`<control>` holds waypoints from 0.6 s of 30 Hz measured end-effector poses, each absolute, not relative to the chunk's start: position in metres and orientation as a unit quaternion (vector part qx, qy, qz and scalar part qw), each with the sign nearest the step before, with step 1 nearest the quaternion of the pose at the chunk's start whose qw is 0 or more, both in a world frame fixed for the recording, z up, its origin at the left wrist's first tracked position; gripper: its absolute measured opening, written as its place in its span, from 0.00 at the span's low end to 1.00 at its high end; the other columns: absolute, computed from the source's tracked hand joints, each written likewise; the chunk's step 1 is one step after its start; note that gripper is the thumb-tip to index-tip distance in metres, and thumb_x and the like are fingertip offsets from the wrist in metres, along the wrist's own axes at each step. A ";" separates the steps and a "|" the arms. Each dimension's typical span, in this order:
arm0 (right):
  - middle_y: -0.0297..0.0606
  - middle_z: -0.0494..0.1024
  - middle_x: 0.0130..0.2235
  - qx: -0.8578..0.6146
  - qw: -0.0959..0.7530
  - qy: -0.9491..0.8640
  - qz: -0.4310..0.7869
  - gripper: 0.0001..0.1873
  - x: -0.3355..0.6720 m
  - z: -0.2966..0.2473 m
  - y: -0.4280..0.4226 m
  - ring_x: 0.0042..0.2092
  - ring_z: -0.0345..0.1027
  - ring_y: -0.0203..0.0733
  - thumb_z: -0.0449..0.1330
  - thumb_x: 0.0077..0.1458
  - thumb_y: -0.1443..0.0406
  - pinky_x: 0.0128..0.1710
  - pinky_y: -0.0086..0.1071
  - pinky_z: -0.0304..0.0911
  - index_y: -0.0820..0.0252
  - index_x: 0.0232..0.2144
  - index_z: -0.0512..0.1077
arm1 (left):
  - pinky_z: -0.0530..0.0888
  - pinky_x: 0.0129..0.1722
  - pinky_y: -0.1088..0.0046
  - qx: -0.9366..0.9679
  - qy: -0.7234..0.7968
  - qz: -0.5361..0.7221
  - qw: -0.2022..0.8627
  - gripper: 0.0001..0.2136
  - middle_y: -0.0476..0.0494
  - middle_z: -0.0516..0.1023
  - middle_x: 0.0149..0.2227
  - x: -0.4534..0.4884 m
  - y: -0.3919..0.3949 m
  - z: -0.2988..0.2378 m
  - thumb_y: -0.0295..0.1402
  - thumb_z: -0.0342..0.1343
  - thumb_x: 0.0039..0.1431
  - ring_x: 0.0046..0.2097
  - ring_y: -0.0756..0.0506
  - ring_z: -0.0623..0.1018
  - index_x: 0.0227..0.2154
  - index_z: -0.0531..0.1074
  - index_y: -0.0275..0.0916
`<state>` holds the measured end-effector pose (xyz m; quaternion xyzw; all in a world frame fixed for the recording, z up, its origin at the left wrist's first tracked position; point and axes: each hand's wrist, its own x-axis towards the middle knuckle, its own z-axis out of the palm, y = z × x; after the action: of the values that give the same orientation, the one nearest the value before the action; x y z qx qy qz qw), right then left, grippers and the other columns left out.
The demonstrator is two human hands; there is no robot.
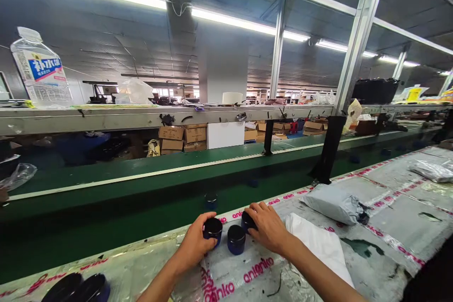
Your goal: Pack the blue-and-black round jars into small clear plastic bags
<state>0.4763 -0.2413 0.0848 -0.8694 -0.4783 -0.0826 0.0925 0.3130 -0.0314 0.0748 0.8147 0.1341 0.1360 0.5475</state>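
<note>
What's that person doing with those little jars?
A person is at a bench beside a green conveyor belt. Their left hand grips a dark blue jar with a black lid, and their right hand rests over another jar. A third jar stands between the hands, and a grey mailer bag lies nearby.

The left forearm [159, 283] and right forearm [318, 271] are extended forward from the lower frame edge, converging on the jar [236, 239]. The left hand [194, 241] is held just left of the jar, back turned upward, with the fingers curled closed around a second jar [213, 227]. The right hand [267, 227] is placed just right of the jar, palm down, with the fingers spread and bent over a third jar [247, 221].
</note>
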 end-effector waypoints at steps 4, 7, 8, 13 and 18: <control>0.43 0.74 0.56 -0.862 0.071 -0.494 -0.084 0.27 0.479 0.084 -0.245 0.54 0.63 0.55 0.60 0.52 0.65 0.53 0.44 0.58 0.54 0.56 0.70 | 0.67 0.56 0.64 0.883 0.148 0.139 0.423 0.31 0.40 0.72 0.55 0.311 -0.035 0.075 0.27 0.60 0.43 0.55 0.39 0.73 0.55 0.69 0.39; 0.39 0.72 0.59 -0.851 0.049 -0.517 -0.076 0.30 0.481 0.087 -0.243 0.54 0.64 0.52 0.60 0.51 0.68 0.52 0.41 0.58 0.51 0.57 0.69 | 0.68 0.52 0.58 0.922 0.167 0.134 0.324 0.24 0.41 0.72 0.50 0.307 -0.043 0.080 0.32 0.62 0.47 0.49 0.37 0.74 0.50 0.71 0.41; 0.40 0.74 0.57 -0.851 0.042 -0.518 -0.076 0.28 0.481 0.088 -0.241 0.53 0.64 0.52 0.61 0.51 0.67 0.52 0.41 0.58 0.52 0.56 0.70 | 0.68 0.52 0.55 0.932 0.172 0.131 0.292 0.21 0.39 0.71 0.49 0.306 -0.045 0.081 0.34 0.62 0.49 0.49 0.35 0.74 0.49 0.72 0.40; 0.57 0.77 0.45 -0.869 0.025 -0.484 -0.102 0.23 0.479 0.096 -0.235 0.52 0.63 0.64 0.60 0.57 0.52 0.54 0.53 0.55 0.66 0.44 0.77 | 0.59 0.65 0.55 0.971 0.112 0.088 0.193 0.34 0.35 0.56 0.68 0.301 -0.051 0.085 0.28 0.60 0.49 0.67 0.34 0.60 0.62 0.61 0.38; 0.44 0.68 0.64 -0.840 0.025 -0.538 -0.067 0.33 0.488 0.099 -0.242 0.63 0.55 0.58 0.63 0.53 0.59 0.60 0.46 0.52 0.55 0.61 0.67 | 0.66 0.61 0.59 0.990 0.050 0.033 0.125 0.34 0.42 0.67 0.63 0.301 -0.050 0.094 0.20 0.55 0.47 0.62 0.37 0.67 0.60 0.66 0.47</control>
<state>0.4881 -0.2417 0.0994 -0.8400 -0.5378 -0.0671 0.0252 0.3008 -0.0503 0.0944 0.9904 0.0498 0.0329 0.1246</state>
